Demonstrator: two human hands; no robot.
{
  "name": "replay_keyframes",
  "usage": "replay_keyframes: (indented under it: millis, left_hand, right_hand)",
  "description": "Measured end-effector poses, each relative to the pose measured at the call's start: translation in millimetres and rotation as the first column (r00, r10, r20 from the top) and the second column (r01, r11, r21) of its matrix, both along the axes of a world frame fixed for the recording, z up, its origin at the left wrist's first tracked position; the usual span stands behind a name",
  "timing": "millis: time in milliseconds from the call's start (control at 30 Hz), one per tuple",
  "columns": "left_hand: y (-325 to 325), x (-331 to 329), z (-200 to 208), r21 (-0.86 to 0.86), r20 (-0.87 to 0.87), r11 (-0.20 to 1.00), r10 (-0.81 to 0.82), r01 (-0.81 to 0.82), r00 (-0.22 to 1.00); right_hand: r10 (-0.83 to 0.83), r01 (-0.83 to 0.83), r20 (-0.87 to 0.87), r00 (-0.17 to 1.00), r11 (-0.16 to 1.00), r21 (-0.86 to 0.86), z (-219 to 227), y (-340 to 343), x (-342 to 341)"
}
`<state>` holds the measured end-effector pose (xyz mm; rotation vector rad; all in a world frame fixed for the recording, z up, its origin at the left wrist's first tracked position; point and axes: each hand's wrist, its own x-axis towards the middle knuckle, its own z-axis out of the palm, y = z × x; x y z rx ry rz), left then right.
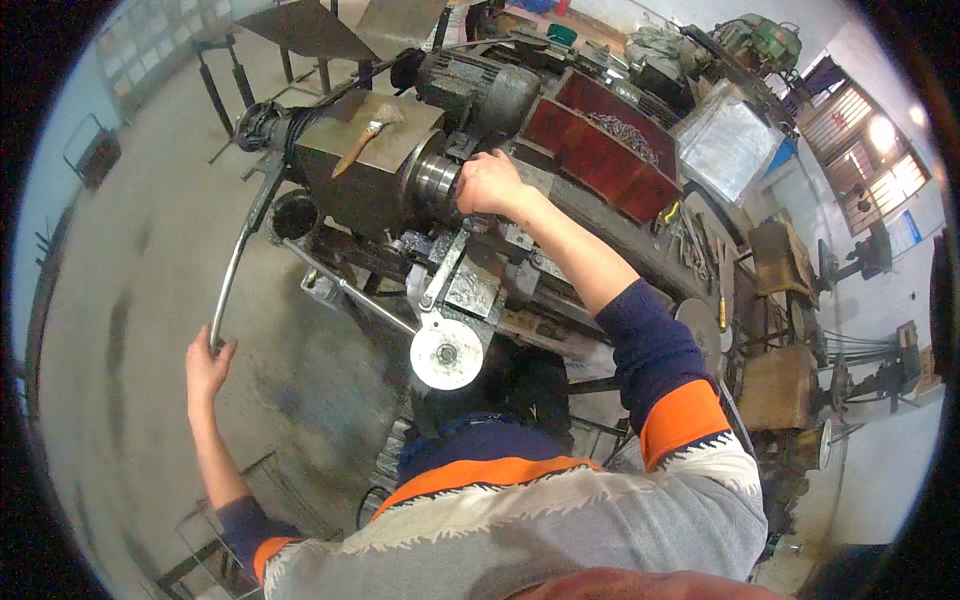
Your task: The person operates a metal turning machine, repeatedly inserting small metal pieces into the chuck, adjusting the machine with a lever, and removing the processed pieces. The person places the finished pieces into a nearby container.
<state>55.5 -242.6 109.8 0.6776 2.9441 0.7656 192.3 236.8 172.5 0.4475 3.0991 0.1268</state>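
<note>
Far out on the left, my left hand (207, 368) is wrapped round the end of a long metal lever (234, 265) that runs up to the back of a lathe headstock (365, 170). My right hand (487, 184) is at the front of the round steel chuck (436, 184), its fingers curled against the chuck's face. Whatever those fingers hold is hidden behind the hand. A brush (362, 143) with a wooden handle lies on top of the headstock. Below my right forearm are the lathe's carriage and a round pale handwheel (446, 353).
A dark red metal bin (605, 145) of small shiny metal parts stands behind the lathe, beside an electric motor (475, 92). Spanners and other hand tools (695, 250) lie to the right. A second metal rod (345, 287) slants toward the handwheel. More machines line the right wall.
</note>
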Motion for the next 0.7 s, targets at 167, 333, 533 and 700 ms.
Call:
replay_keyframes:
  millis: [167, 333, 533, 700]
  left_hand:
    - [-4, -21, -10, -0.076, -0.039, 0.997, -0.019, 0.016, 0.999]
    - [2, -25, -12, -0.226, -0.198, 0.973, -0.002, -0.044, 0.98]
    - [-74, -141, -19, -0.482, -0.512, 0.85, -0.078, -0.211, 0.856]
    - [-69, -219, -27, -0.49, -0.5, 0.795, 0.08, -0.359, 0.862]
  right_hand:
    - [-0.021, 0.023, 0.045, 0.999, 0.999, -0.04, -3, 0, -7]
    - [-0.057, 0.069, 0.103, 0.993, 0.991, -0.113, 4, -1, -3]
    - [-0.012, 0.012, 0.001, 1.0, 0.996, -0.088, 0, 0, -1]
    - [0.035, -0.033, 0.016, 0.999, 0.992, -0.12, 9, -1, -1]
